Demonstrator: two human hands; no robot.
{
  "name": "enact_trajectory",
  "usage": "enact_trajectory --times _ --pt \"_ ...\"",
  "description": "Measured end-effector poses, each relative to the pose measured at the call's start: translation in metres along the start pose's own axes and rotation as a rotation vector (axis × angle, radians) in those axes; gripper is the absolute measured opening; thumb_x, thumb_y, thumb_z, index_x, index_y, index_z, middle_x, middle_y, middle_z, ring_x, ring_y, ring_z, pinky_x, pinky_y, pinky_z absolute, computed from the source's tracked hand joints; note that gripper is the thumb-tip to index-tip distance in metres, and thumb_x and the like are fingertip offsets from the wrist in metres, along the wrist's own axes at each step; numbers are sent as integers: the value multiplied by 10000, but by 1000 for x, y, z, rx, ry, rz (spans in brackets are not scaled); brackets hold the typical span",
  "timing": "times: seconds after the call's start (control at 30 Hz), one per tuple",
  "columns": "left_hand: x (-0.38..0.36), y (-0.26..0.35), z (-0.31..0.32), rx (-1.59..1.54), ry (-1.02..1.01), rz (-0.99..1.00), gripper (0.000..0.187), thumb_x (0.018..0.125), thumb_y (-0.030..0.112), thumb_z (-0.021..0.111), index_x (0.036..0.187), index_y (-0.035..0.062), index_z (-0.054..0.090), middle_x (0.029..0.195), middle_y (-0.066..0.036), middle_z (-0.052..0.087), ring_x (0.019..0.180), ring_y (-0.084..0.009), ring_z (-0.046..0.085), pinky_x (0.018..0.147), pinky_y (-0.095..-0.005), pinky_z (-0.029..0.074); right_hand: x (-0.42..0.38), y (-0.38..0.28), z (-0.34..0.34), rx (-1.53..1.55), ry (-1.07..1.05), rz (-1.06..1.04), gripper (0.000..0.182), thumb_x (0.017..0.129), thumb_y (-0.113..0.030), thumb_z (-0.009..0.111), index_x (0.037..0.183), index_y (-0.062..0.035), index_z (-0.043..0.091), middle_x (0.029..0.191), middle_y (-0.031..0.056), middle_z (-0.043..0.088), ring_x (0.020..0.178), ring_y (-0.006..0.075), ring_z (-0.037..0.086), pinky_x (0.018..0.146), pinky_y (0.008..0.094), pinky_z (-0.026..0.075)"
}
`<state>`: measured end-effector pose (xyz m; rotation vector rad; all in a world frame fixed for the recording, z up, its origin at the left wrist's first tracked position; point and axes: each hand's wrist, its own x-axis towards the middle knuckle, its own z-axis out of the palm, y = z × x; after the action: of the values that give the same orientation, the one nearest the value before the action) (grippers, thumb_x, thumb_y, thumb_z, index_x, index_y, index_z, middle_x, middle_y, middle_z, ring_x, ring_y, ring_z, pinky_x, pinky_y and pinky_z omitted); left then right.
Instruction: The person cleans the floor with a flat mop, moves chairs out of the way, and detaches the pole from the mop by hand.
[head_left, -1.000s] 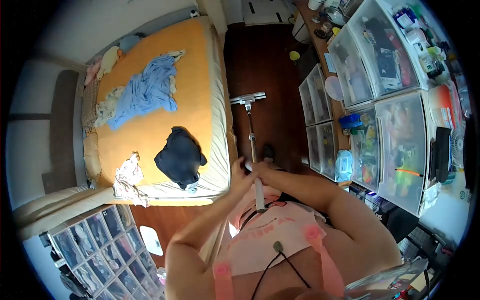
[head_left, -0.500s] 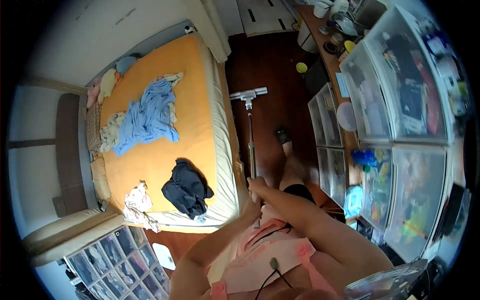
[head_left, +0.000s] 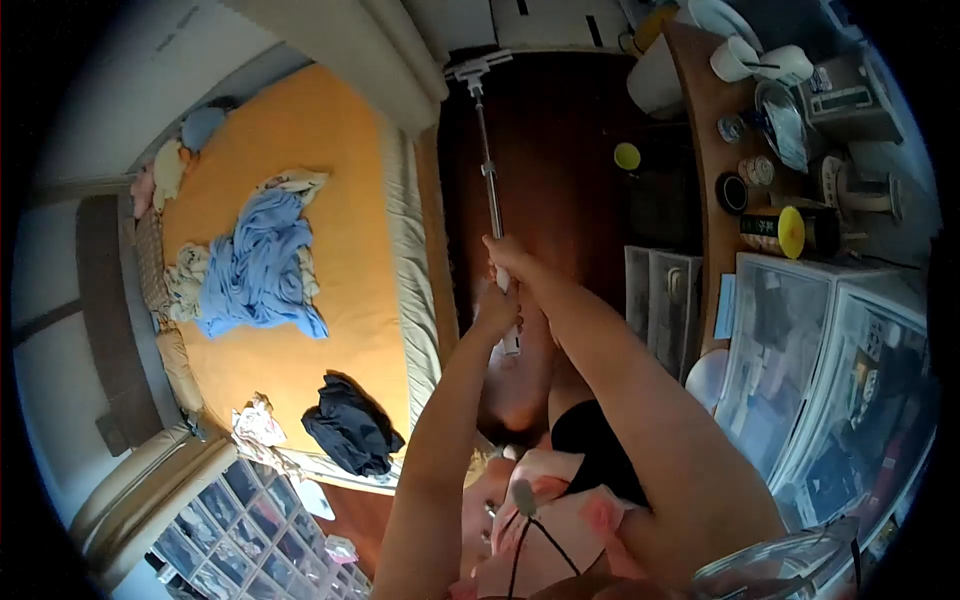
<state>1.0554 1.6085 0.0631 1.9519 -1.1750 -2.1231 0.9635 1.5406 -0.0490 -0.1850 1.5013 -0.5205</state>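
Both my arms reach forward along a long-handled floor mop (head_left: 495, 200) with a metal pole and a wide, flat white head. The mop head (head_left: 478, 68) lies on the dark floor at the far end, near the doorway and beside the curtain. My right hand (head_left: 510, 258) is wrapped round the pole just above its white grip. Behind it, closer to my body, my left hand (head_left: 495, 308) closes round the white grip (head_left: 512, 342), whose end sticks out below. Some fingers of both hands are hidden by the pole and palms.
A bed (head_left: 350, 150) with an orange sheet stands left, holding a blue cloth (head_left: 260, 255) and black clothing (head_left: 352, 425). A beige curtain (head_left: 400, 70) hangs by its far end. Along the right run a cluttered wooden shelf (head_left: 700, 75) and plastic drawers (head_left: 780, 350). A yellow-green container (head_left: 627, 156) stands near the shelf.
My hands have pushed the mop forward, and its head has slid from beside the bed to the doorway. My arms are stretched further out, and the view has shifted forward.
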Motion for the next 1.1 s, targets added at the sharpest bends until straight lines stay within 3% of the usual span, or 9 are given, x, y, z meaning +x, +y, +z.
enact_trajectory --times 0.23,0.3,0.47,0.57,0.63,0.67,0.7,0.83,1.1 --pt "-79 -73 21 316 127 -4 635 1073 402 452 1482 -61 305 1076 -304 696 723 -338 732 607 -444 601 -65 96 8 9 -59 3 427 1056 -389 575 1010 35 557 691 167 636 517 290 625 470 478 518" --pt "-119 -130 11 377 121 34 623 1059 361 454 1490 -59 291 1128 -327 672 805 -384 723 679 -476 599 -79 156 34 -33 -89 63 530 1026 -502 584 945 19 628 653 142 636 481 253 606 468 479 506" --pt "-224 -344 -4 569 42 410 629 1005 230 467 1517 -52 235 1300 -388 565 1062 -536 644 912 -555 542 -141 372 104 136 -71 167 317 1015 -345 653 997 -30 625 737 119 646 557 280 636 510 462 555" --pt "-330 -438 -11 396 -103 325 669 968 216 524 1528 -39 263 1310 -355 586 1174 -498 615 1019 -527 491 -284 449 143 346 -9 227 264 1022 -282 646 1028 -22 598 725 108 612 588 289 641 553 468 593" --pt "-447 -422 -9 394 13 587 661 924 203 617 1494 -49 396 1285 -307 638 1169 -422 648 977 -465 525 -301 532 163 152 -68 328 281 1022 -271 645 1098 -12 567 793 126 645 607 289 667 545 467 620" --pt "-457 -495 -15 550 36 284 550 913 182 653 1410 -21 534 1263 -266 667 1154 -385 668 914 -454 553 -331 553 173 120 -85 372 282 1020 -270 645 1100 -10 568 797 127 647 610 290 670 542 466 621" --pt "-518 -455 -18 483 20 -8 502 909 222 689 1361 24 597 1231 -240 691 1117 -381 688 887 -448 562 -354 569 185 95 -101 412 283 1019 -269 645 1101 -9 569 801 129 649 613 290 673 540 464 622" --pt "-604 -514 -12 445 185 -103 484 918 236 690 1356 50 604 1207 -250 695 1105 -406 684 883 -467 556 -404 593 217 22 -113 468 285 1013 -263 646 1108 -4 572 817 133 658 624 292 686 529 457 625" --pt "-552 -417 -17 403 371 -122 373 951 239 670 1279 65 633 1131 -288 695 1055 -476 671 862 -544 534 -383 531 217 15 -23 308 277 990 -244 653 1097 6 598 829 144 676 649 294 715 505 432 629"
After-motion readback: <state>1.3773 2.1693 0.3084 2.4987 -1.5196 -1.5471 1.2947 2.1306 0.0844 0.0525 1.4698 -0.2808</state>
